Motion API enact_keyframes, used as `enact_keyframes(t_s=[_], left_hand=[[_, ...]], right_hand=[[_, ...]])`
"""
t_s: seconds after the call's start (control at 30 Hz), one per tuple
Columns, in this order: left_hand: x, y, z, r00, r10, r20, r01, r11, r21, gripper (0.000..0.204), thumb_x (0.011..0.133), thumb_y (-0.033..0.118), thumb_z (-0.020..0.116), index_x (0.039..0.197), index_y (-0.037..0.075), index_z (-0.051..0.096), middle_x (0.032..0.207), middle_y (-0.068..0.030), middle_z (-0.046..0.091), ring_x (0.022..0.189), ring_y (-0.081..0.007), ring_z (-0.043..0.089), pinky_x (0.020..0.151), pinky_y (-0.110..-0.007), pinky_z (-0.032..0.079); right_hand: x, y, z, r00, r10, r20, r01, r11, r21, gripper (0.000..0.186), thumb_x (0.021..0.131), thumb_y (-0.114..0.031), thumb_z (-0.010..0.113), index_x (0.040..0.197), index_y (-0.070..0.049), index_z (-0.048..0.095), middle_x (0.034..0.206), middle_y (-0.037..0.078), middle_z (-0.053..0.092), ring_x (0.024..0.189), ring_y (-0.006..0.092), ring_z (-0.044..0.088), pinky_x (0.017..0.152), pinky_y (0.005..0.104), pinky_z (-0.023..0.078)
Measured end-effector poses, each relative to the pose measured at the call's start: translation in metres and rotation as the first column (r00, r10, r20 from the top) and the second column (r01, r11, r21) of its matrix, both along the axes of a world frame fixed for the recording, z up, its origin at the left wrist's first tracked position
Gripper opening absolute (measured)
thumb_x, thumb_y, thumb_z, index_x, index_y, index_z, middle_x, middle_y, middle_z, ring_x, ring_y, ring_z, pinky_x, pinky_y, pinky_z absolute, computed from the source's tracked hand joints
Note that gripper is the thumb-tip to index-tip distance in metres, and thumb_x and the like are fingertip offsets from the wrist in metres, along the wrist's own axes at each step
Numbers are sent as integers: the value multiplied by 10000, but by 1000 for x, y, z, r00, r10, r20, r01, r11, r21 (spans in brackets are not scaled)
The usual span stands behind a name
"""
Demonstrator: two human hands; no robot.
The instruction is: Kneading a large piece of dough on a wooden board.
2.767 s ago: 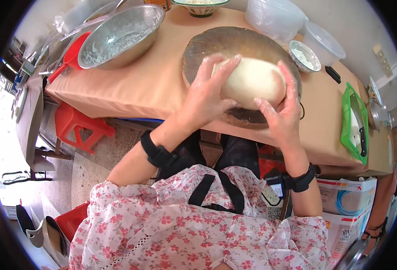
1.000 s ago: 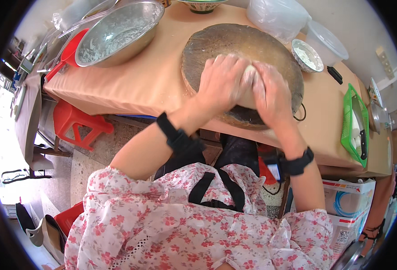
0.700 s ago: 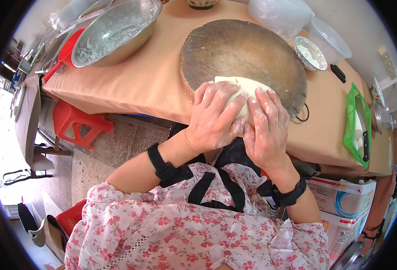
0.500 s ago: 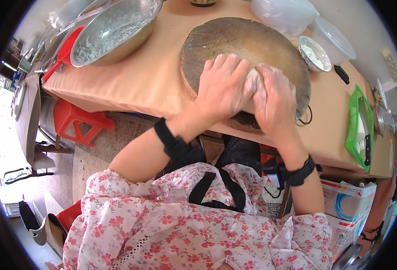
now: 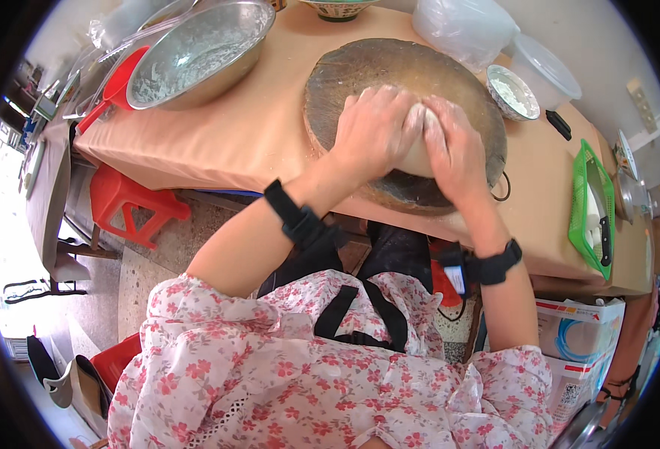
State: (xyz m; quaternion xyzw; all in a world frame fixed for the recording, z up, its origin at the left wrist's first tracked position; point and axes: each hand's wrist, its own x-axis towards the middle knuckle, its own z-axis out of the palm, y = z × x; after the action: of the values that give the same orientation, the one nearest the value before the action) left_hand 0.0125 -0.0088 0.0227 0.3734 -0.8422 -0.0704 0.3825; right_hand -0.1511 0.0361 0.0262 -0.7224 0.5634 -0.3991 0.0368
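A lump of pale dough (image 5: pixel 417 159) is pressed on a round wooden board (image 5: pixel 390 63). My left hand (image 5: pixel 375 129) curls over it from the left, knuckles raised and dusted with flour. From the right, my right hand (image 5: pixel 455 150) closes round the same lump, its thumb beside the left thumb. Both hands hide most of the dough; a smooth part shows between the wrists. Beyond the board's right edge stands a patterned bowl of white flour (image 5: pixel 514 94). A large metal basin (image 5: pixel 195 66), streaked with white residue, is at the far left.
A red scoop (image 5: pixel 123 78) lies beside the basin. Translucent plastic containers (image 5: pixel 543 67) stand at the back right. A green basket (image 5: pixel 578 217) on the right holds a black-handled knife (image 5: pixel 606 241). Below the table are a red stool (image 5: pixel 132 198) and, at right, cardboard boxes (image 5: pixel 580 333).
My hands have shifted, the right one drawing slightly away from the left at the wrists, so more of the dough shows between them. The view has tilted a little.
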Motion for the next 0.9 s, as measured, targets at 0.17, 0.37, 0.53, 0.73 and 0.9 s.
enact_keyframes(t_s=[0.17,0.37,0.53,0.73,0.9], left_hand=[[24,47,-12,989,-130,-77,105,958,-266,331,799,242,664,1074,65,611,1087,-127,586,975,-330,560,851,-445,417],[25,59,-21,979,-157,-127,103,930,-353,379,740,243,700,1056,58,604,1079,-137,582,961,-306,555,865,-452,406],[12,31,-10,997,-65,-38,54,968,-244,276,812,245,648,1015,62,608,978,-115,584,904,-324,564,779,-433,425],[-15,-21,4,999,27,-29,-26,999,28,244,946,306,507,977,94,626,937,-134,623,917,-364,583,801,-468,467],[-27,-45,13,998,54,33,-61,958,278,341,969,340,441,1059,101,667,978,-196,658,948,-405,614,855,-491,484]], right_hand=[[15,64,-11,981,8,-196,-53,974,-221,397,861,-194,589,1225,-35,591,1310,169,551,1233,370,516,991,464,386],[23,76,-17,967,-23,-253,-49,961,-273,357,856,-143,580,1193,-25,598,1330,152,539,1263,380,480,1003,479,357],[20,42,-7,981,-52,-186,10,975,-221,286,870,-126,563,1139,-37,601,1213,137,576,1154,345,540,936,456,392],[-4,-25,6,999,-36,32,34,998,43,265,938,-216,506,1106,-44,618,1042,181,650,1000,392,612,863,489,447],[-21,-52,7,985,-74,155,42,978,202,434,961,-380,453,1142,-39,650,1140,234,645,1077,421,599,912,454,464]])
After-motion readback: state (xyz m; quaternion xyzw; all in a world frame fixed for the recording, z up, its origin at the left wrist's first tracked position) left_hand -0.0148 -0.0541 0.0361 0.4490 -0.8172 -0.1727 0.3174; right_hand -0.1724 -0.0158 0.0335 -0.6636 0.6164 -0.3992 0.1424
